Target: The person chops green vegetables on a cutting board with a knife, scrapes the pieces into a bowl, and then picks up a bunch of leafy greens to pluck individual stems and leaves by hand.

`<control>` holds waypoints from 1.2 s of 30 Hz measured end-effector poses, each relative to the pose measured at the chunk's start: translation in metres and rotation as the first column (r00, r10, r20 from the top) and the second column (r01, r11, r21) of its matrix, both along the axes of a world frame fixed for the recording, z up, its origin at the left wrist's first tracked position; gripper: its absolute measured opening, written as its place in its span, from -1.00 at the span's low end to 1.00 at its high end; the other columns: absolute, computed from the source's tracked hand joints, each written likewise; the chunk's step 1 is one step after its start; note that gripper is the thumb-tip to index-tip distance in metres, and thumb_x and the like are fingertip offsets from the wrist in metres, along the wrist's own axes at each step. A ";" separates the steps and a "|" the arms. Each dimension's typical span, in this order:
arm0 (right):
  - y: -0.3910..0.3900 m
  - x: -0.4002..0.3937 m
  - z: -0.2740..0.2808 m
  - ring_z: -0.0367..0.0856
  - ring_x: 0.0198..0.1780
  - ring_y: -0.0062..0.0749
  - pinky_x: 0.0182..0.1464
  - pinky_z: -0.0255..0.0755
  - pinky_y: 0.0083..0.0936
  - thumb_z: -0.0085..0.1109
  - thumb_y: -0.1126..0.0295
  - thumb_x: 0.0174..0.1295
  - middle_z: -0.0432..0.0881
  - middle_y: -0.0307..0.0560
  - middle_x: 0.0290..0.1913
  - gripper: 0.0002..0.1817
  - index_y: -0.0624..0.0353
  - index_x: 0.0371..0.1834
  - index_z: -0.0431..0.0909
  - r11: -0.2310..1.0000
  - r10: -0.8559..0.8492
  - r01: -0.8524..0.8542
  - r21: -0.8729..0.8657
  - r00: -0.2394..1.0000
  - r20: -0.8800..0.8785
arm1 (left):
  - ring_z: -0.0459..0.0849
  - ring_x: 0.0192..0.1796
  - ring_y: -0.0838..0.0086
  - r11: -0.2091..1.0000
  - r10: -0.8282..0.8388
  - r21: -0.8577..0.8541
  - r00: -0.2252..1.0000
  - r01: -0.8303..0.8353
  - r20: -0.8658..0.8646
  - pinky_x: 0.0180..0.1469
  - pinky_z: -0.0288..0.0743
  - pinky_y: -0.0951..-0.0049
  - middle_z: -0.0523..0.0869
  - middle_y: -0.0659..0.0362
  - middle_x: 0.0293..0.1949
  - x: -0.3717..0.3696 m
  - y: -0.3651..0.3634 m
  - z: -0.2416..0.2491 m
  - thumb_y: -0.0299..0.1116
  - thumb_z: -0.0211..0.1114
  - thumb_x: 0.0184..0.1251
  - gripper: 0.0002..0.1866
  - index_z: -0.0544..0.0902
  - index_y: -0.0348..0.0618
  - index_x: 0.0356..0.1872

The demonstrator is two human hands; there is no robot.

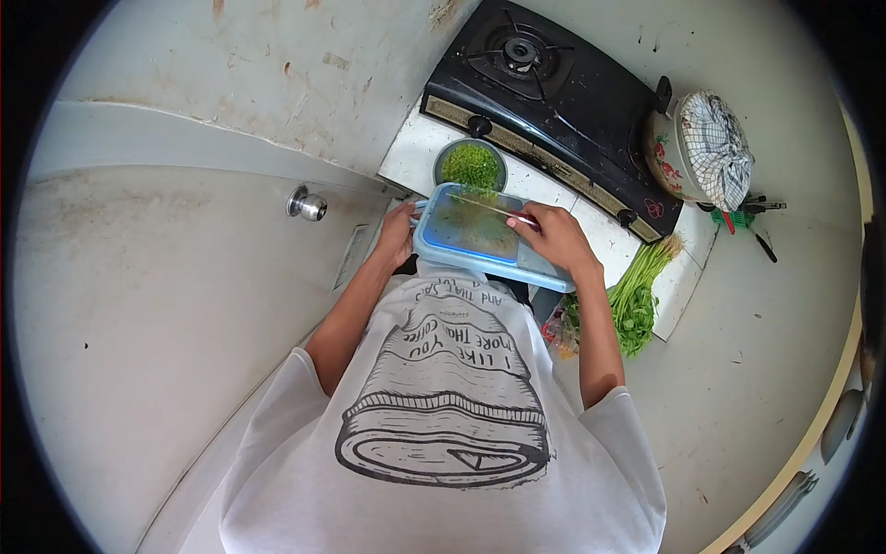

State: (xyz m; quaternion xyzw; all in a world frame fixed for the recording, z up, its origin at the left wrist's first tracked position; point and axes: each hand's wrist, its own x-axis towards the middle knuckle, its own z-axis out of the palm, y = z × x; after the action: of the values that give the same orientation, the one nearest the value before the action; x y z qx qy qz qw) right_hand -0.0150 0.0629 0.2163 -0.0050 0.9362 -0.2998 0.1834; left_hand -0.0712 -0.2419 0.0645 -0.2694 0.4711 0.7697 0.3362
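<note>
The right hand hides part of the dark-red knife handle. The light-blue rectangular board covers the near rim of the round grey bowl. A black-and-white checked cloth conceals the top of the floral-patterned pale pot. The right forearm blocks part of the long-stemmed leafy green bunch. The clear plastic bag's contents are indistinct.

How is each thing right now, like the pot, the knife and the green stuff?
Knife: in the right grip
Cutting board: smeared green, held by the left grip
Bowl: holding chopped greens
Leafy bunch: long, leaves on
Pot: covered with cloth
Burner: bare, no flame visible
</note>
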 end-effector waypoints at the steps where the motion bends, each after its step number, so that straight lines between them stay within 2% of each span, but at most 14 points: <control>1: -0.001 0.001 0.008 0.66 -0.30 -0.07 -0.23 0.49 -0.24 0.28 -0.01 0.38 0.68 0.08 -0.36 -0.59 0.18 -0.20 0.68 0.999 -0.016 0.017 -0.051 0.999 0.031 | 0.75 -0.24 0.36 1.000 0.002 -0.001 1.000 -0.002 0.005 -0.15 0.76 0.33 0.71 -0.01 -0.16 -0.002 -0.001 -0.003 -0.32 -0.04 0.68 -0.67 0.54 -0.38 0.14; 6: 0.008 -0.004 -0.006 0.59 -0.34 -0.16 -0.22 0.46 -0.28 0.35 0.07 0.35 0.62 0.01 -0.39 -0.62 0.22 -0.30 0.59 0.964 0.062 -0.047 -0.262 0.997 0.050 | 0.76 -0.24 0.37 0.999 0.027 -0.034 1.000 -0.027 0.013 -0.19 0.76 0.38 0.71 -0.01 -0.17 -0.005 -0.001 0.002 -0.32 -0.03 0.68 -0.67 0.54 -0.40 0.14; 9: 0.018 -0.018 -0.041 0.67 -0.20 -0.02 -0.16 0.49 -0.19 0.28 0.02 0.38 0.64 0.04 -0.28 -0.60 0.21 -0.25 0.61 0.986 0.052 -0.056 -0.160 0.998 -0.031 | 0.75 -0.26 0.38 0.999 -0.003 -0.035 1.000 0.003 -0.006 -0.20 0.75 0.38 0.71 -0.01 -0.17 -0.006 0.002 0.015 -0.31 -0.01 0.67 -0.67 0.56 -0.39 0.13; 12: 0.013 -0.027 -0.049 0.67 -0.19 -0.05 -0.14 0.49 -0.19 0.31 0.05 0.36 0.61 0.03 -0.28 -0.61 0.22 -0.24 0.62 0.996 -0.070 0.073 0.052 0.996 -0.058 | 0.75 -0.26 0.37 0.998 -0.014 -0.059 0.999 0.012 -0.030 -0.21 0.74 0.37 0.71 -0.03 -0.17 -0.006 0.001 0.010 -0.30 0.01 0.67 -0.66 0.57 -0.40 0.12; 13: 0.012 -0.028 -0.044 0.66 -0.18 -0.09 -0.12 0.50 -0.21 0.32 0.08 0.35 0.64 0.04 -0.28 -0.63 0.24 -0.27 0.64 0.995 -0.088 0.090 0.038 0.994 -0.069 | 0.74 -0.26 0.37 0.997 -0.010 -0.079 0.999 0.007 -0.032 -0.22 0.74 0.36 0.72 -0.04 -0.17 -0.008 0.001 0.013 -0.32 0.02 0.66 -0.67 0.56 -0.42 0.13; 16: 0.011 -0.027 -0.029 0.59 -0.33 -0.28 -0.23 0.46 -0.28 0.36 0.09 0.35 0.62 -0.04 -0.35 -0.63 0.24 -0.30 0.66 0.951 -0.066 0.043 -0.307 0.996 -0.065 | 0.74 -0.25 0.36 0.993 0.003 -0.115 1.000 -0.005 -0.025 -0.23 0.71 0.34 0.72 -0.05 -0.17 -0.009 0.004 0.017 -0.36 0.05 0.64 -0.67 0.56 -0.47 0.14; 19: 0.010 -0.021 -0.013 0.59 -0.36 -0.32 -0.25 0.46 -0.32 0.37 0.08 0.34 0.64 -0.04 -0.36 -0.63 0.23 -0.29 0.68 0.917 0.054 0.026 -0.399 0.981 0.188 | 0.72 -0.25 0.38 0.994 0.007 -0.112 1.000 -0.009 -0.022 -0.24 0.69 0.34 0.72 -0.04 -0.19 -0.014 0.005 0.011 -0.38 0.07 0.61 -0.68 0.59 -0.47 0.11; 22: 0.020 -0.021 -0.046 0.58 -0.35 -0.33 -0.26 0.45 -0.35 0.38 0.10 0.34 0.66 -0.04 -0.34 -0.65 0.21 -0.26 0.70 0.974 0.032 -0.033 -0.224 0.999 -0.007 | 0.71 -0.27 0.40 0.992 -0.005 -0.123 0.999 0.000 -0.041 -0.25 0.67 0.36 0.71 -0.02 -0.20 -0.014 0.008 0.006 -0.38 0.08 0.59 -0.69 0.61 -0.46 0.09; 23: 0.023 -0.020 -0.053 0.58 -0.36 -0.34 -0.26 0.45 -0.38 0.39 0.11 0.34 0.68 -0.05 -0.31 -0.67 0.21 -0.23 0.72 0.998 -0.011 0.007 -0.062 0.997 -0.072 | 0.70 -0.28 0.41 0.990 -0.007 -0.144 0.999 0.000 -0.048 -0.25 0.66 0.36 0.71 -0.01 -0.21 -0.014 0.010 0.006 -0.38 0.08 0.58 -0.69 0.61 -0.46 0.08; 26: 0.018 -0.027 -0.032 0.56 -0.36 -0.35 -0.25 0.45 -0.38 0.38 0.11 0.34 0.66 -0.06 -0.35 -0.66 0.21 -0.22 0.72 0.967 -0.068 0.058 -0.246 0.997 -0.032 | 0.69 -0.30 0.43 0.989 -0.017 -0.149 0.995 0.003 -0.097 -0.26 0.65 0.38 0.70 0.02 -0.23 -0.014 0.012 0.009 -0.37 0.09 0.58 -0.69 0.62 -0.44 0.06; 29: 0.012 -0.025 -0.018 0.56 -0.36 -0.37 -0.24 0.45 -0.38 0.38 0.12 0.35 0.65 -0.07 -0.38 -0.67 0.22 -0.20 0.73 0.890 0.004 0.113 -0.442 0.967 0.254 | 0.73 -0.27 0.37 0.990 -0.026 -0.143 0.993 0.009 -0.113 -0.24 0.69 0.36 0.71 -0.04 -0.21 -0.019 0.012 0.012 -0.35 0.06 0.61 -0.66 0.57 -0.47 0.12; 32: 0.020 -0.025 -0.047 0.61 -0.27 -0.24 -0.15 0.47 -0.32 0.37 0.01 0.32 0.67 -0.02 -0.34 -0.60 0.18 -0.26 0.74 0.921 -0.043 0.115 -0.372 0.980 0.195 | 0.75 -0.27 0.35 0.988 -0.045 -0.154 0.993 0.028 -0.107 -0.23 0.71 0.35 0.71 -0.08 -0.20 -0.021 0.011 0.012 -0.34 0.05 0.61 -0.64 0.55 -0.48 0.15; 33: 0.022 -0.029 -0.052 0.62 -0.28 -0.25 -0.14 0.48 -0.31 0.39 -0.01 0.30 0.69 -0.02 -0.32 -0.58 0.19 -0.25 0.75 0.972 -0.047 0.068 -0.225 0.994 0.100 | 0.75 -0.27 0.35 0.986 -0.051 -0.160 0.993 0.034 -0.105 -0.23 0.71 0.36 0.71 -0.08 -0.20 -0.021 0.011 0.013 -0.33 0.06 0.61 -0.64 0.55 -0.48 0.15; 36: 0.027 -0.031 -0.057 0.63 -0.28 -0.25 -0.15 0.48 -0.31 0.40 -0.03 0.29 0.70 -0.02 -0.31 -0.57 0.20 -0.24 0.75 0.981 -0.135 0.134 -0.138 0.991 0.008 | 0.74 -0.27 0.35 0.978 -0.038 -0.207 0.993 0.014 -0.112 -0.23 0.70 0.36 0.71 -0.06 -0.20 -0.019 0.011 0.013 -0.31 0.07 0.61 -0.64 0.55 -0.46 0.14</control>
State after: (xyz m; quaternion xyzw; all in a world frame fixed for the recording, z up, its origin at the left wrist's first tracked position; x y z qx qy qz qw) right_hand -0.0456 0.0900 0.1596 0.0454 0.9115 -0.3755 0.1613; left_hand -0.0904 -0.2304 0.0773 -0.2516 0.5703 0.7266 0.2890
